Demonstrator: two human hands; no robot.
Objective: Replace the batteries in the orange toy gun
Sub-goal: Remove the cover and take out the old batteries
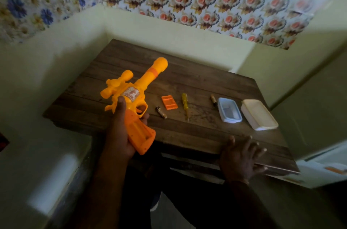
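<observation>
Left hand [120,135] gripped the toy gun [131,97] by its grip, open battery bay facing up for loading; right hand [242,155] hovered empty, fingers spread, batteries beyond its fingertips.

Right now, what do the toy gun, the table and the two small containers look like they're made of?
Toy gun: moulded plastic, glossy orange and yellow, with seams and highlights. Table: wood or wood-look laminate, matte brown plank grain; which one is unclear. Clear container: translucent plastic with a bluish rim. White container: opaque, probably plastic, smooth.
</observation>
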